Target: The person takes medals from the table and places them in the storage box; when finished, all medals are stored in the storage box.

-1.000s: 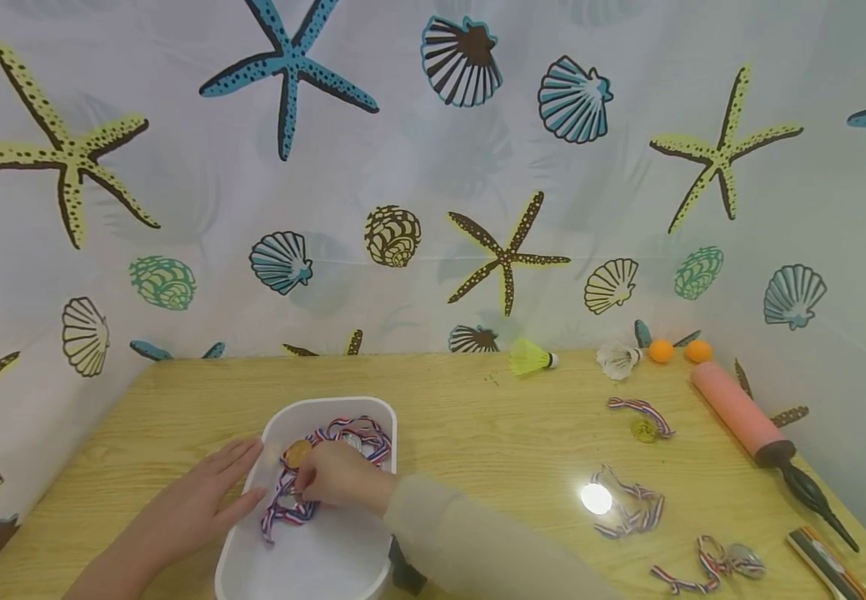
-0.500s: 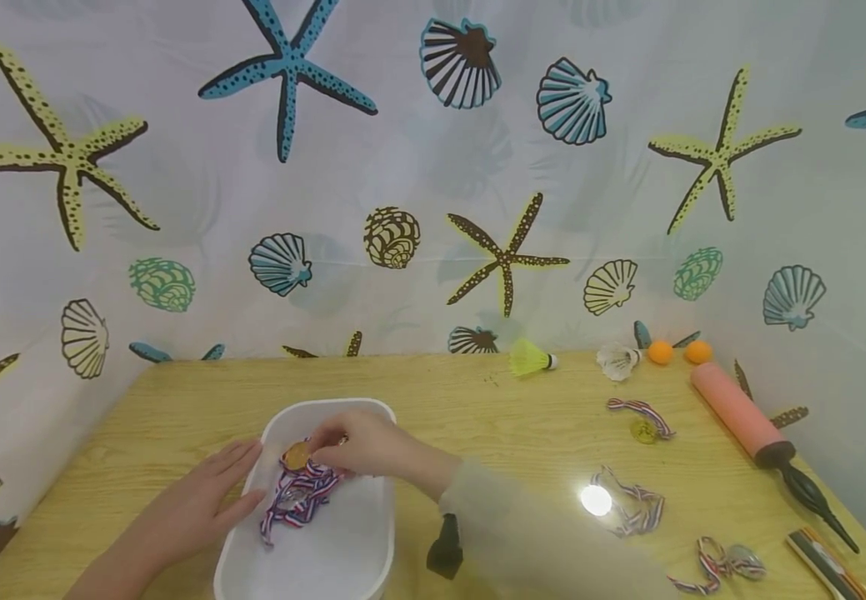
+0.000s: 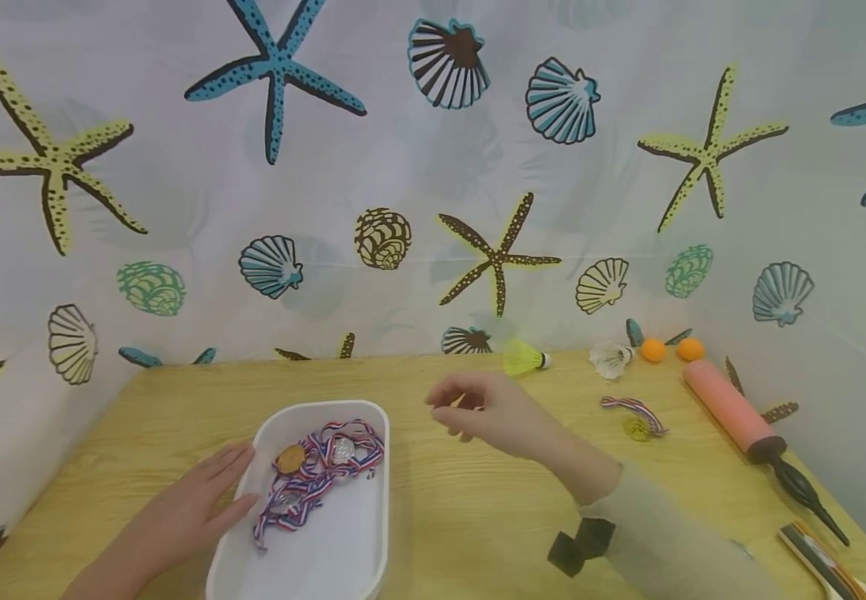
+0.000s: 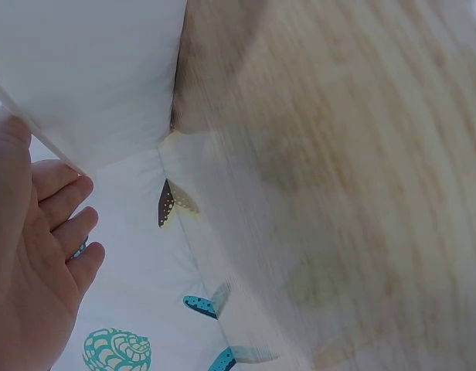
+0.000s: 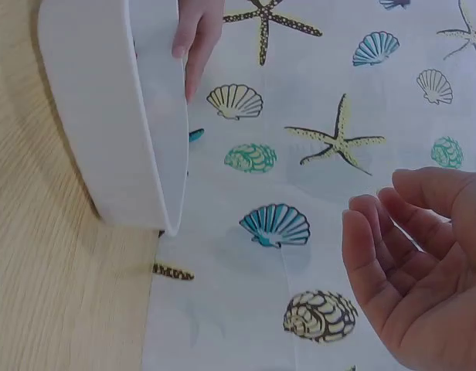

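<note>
Left hand (image 3: 188,508) at white box (image 3: 331,546), fingers nearly straight, resting against its left rim; right hand (image 3: 496,412) raised over table (image 3: 463,525), right of box, fingers loosely bent, gripping nothing

In box, toward far end: 1 gold medal (image 3: 290,459), 2 silver medals (image 3: 344,451), striped ribbons (image 3: 315,483) tangled together

Farther right on table: loose medal (image 3: 637,429) with own ribbon, 2 shuttlecocks (image 3: 524,358) and 2 orange balls (image 3: 653,350) along back, pink pump (image 3: 733,408) near right edge
</note>
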Tool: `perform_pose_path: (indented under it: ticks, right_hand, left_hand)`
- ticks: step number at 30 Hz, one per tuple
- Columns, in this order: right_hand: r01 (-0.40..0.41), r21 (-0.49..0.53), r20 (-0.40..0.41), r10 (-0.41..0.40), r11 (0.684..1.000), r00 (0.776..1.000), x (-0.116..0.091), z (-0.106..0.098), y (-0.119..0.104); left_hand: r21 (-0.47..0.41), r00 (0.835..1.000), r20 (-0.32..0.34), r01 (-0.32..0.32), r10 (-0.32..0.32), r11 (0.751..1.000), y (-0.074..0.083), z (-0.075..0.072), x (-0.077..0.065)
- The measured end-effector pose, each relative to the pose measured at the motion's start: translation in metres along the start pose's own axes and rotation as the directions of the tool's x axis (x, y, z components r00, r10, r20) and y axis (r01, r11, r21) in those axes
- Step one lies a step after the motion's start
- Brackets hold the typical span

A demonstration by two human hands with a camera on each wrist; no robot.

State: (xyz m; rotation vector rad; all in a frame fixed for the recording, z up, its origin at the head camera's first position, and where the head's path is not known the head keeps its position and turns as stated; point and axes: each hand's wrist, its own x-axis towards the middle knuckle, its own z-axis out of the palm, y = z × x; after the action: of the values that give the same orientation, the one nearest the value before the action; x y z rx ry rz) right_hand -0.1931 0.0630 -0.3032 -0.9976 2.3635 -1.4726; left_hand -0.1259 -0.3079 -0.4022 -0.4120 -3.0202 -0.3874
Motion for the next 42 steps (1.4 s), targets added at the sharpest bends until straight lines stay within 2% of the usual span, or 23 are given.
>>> perform_pose_path:
  ticks: [7,12,15,19,23,26,35,42]
  right_hand:
    - [-0.065,-0.025,-0.115,0.062,0.998,0.991,-0.047,-0.044,0.032]
    - [-0.125,-0.137,-0.165,0.101,0.983,0.981,-0.076,-0.064,0.059]
    - [-0.126,-0.207,-0.128,0.1,0.97,0.987,-0.088,-0.071,0.077]
    - [-0.127,-0.247,-0.042,0.12,0.961,0.992,-0.102,-0.078,0.101]
    - [-0.145,-0.297,0.031,0.161,0.944,0.986,-0.111,-0.081,0.124]
    - [-0.118,-0.342,0.085,0.156,0.932,0.984,-0.115,-0.081,0.137]
    - [-0.079,-0.449,0.158,0.166,0.89,0.973,-0.113,-0.08,0.15]
    - [-0.089,-0.429,0.172,0.178,0.899,0.969,-0.11,-0.08,0.155]
  left_hand:
    - [-0.009,1.0,-0.002,0.001,-0.001,1.0,-0.001,0.001,0.0]
    - [-0.012,1.0,-0.001,0.003,-0.003,1.0,-0.001,0.002,0.001]
    - [-0.013,1.0,0.003,0.008,-0.008,1.0,-0.001,0.002,0.001]
    - [-0.018,1.0,0.008,0.01,-0.01,1.0,-0.001,0.001,0.001]
    - [-0.029,1.0,0.014,0.008,-0.008,1.0,-0.001,0.001,0.002]
    - [-0.029,1.0,0.02,0.012,-0.012,0.999,-0.001,0.001,0.002]
    - [-0.022,1.0,0.021,0.018,-0.017,1.0,-0.001,0.001,0.001]
    - [-0.005,1.0,0.013,0.01,-0.01,1.0,-0.001,0.001,-0.001]
